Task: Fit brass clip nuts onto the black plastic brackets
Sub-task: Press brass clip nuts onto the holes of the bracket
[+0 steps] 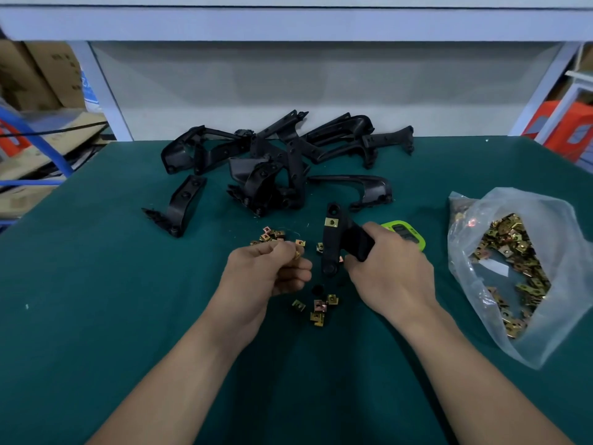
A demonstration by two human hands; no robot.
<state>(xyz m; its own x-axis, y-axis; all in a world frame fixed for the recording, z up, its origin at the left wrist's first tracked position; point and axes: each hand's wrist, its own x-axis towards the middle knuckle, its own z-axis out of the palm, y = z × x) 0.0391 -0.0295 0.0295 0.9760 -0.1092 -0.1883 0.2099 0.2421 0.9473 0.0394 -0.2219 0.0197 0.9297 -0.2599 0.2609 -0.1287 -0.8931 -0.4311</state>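
My right hand (390, 271) grips a black plastic bracket (332, 242) by its wide end and holds it upright above the green mat. One brass clip nut (331, 222) sits fitted near the bracket's top. My left hand (272, 271), just left of the bracket, pinches a single brass clip nut (297, 254) in its fingertips. Loose clip nuts lie in a small group (272, 235) beyond my left hand and another group (317, 308) between my wrists. A pile of black brackets (276, 162) lies at the back of the mat.
A clear plastic bag (513, 271) full of brass clip nuts lies open at the right. A lime-green device (407, 234) sits partly hidden behind my right hand. Cardboard boxes (38, 78) stand off the table's left side, and a white shelf frame (288, 24) runs along the back.
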